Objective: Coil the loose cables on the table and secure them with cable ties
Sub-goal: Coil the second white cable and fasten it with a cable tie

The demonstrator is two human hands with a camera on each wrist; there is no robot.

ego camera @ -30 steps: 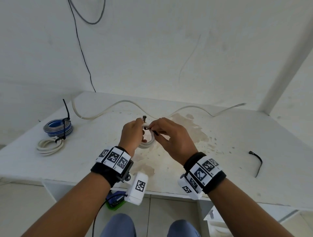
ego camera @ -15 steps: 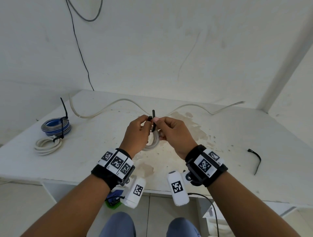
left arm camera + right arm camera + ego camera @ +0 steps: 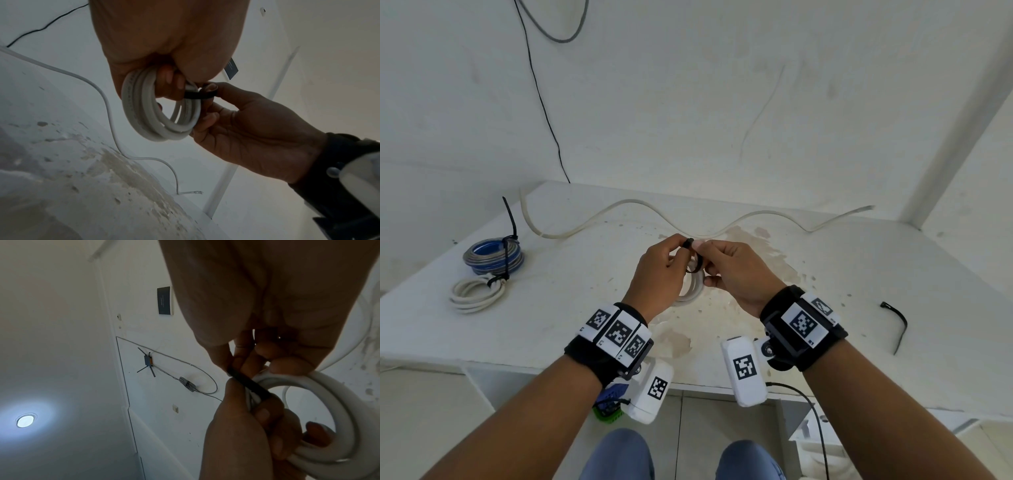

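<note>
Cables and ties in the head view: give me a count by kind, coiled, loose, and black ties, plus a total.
Coiled cables: 3 (blue-grey coil, white coil, white coil in hand)
Loose cables: 1 (white cable)
Black cable ties: 4 ()
Total: 8

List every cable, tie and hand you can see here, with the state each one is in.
White coil: held above the table, black tie looped round it.
Black tie: wrapped round the coil, pinched by both hands.
Left hand: grips coil and tie.
Right hand: pinches the tie.
Blue-grey coil: tied, on the table.
Small white coil: tied, on the table.
Long white cable: loose, uncoiled.
Spare tie: lying unused.
</note>
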